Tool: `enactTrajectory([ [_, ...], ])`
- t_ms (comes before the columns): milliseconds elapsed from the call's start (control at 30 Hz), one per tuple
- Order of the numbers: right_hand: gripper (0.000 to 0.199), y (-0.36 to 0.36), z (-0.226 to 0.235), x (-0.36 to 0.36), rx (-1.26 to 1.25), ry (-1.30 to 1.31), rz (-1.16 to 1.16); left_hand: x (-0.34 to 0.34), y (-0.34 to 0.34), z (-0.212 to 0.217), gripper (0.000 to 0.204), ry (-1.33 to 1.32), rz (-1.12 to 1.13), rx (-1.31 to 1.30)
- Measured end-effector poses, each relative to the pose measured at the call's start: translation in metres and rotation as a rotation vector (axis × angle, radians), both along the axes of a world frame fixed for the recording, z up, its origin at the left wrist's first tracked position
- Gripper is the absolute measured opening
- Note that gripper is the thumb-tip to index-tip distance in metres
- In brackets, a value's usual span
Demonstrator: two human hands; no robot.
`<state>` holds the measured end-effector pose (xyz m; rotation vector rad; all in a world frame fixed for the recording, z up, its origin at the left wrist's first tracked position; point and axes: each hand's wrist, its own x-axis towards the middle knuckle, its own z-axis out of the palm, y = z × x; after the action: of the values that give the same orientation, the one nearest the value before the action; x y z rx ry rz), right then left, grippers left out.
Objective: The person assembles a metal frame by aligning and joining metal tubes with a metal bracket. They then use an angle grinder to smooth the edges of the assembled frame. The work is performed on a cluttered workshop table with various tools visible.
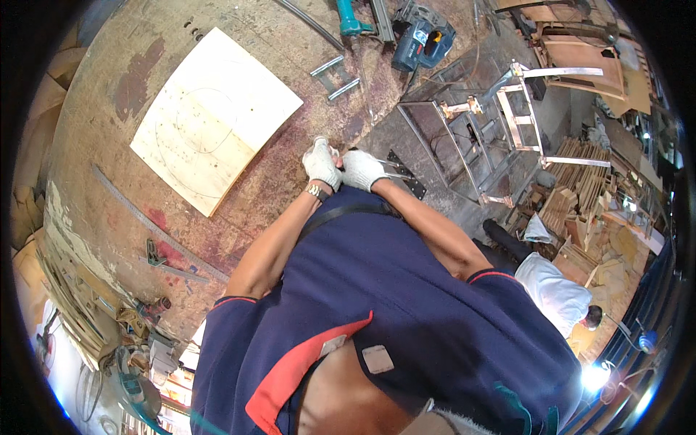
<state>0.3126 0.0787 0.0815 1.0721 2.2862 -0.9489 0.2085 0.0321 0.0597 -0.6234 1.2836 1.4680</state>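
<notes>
A worker in a navy shirt stands over a stained, worn workbench [239,217], both hands in white knit gloves brought together just above the middle of the frame. The left hand [321,164], with a wristwatch [317,192] on its wrist, is curled shut around something small that the glove hides; what it grips cannot be told. The right hand [361,170], touching the left at its 3 o'clock side, is closed on the near end of a thin metal strip [395,169] that runs out toward 3 o'clock, over a dark perforated plate [406,177] at the bench edge.

At 10 o'clock from the hands lies a pale plywood square [214,119] marked with drawn circles. A long steel rule [156,228] runs along the bench at 8 o'clock, with a small clamp [156,254] just beside it. Two short metal channel pieces [335,76] lie at 12 o'clock, and beyond them a blue power saw [422,40]. A welded metal frame [482,130] stands at 2 o'clock, off the bench. Another person in a white shirt [554,293] crouches on the floor at 4 o'clock, well apart.
</notes>
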Motion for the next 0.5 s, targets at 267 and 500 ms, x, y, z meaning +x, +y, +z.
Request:
enactTrajectory([
  [267, 0.027, -0.001, 0.01, -0.003, -0.005, -0.085, 0.021, 0.004, -0.008, -0.004, 0.042, -0.025, 0.051, 0.051],
  [500, 0.044, 0.002, -0.005, 0.006, 0.0, 0.036, 0.042, 0.004, -0.005, -0.003, 0.042, -0.037, 0.058, 0.067],
])
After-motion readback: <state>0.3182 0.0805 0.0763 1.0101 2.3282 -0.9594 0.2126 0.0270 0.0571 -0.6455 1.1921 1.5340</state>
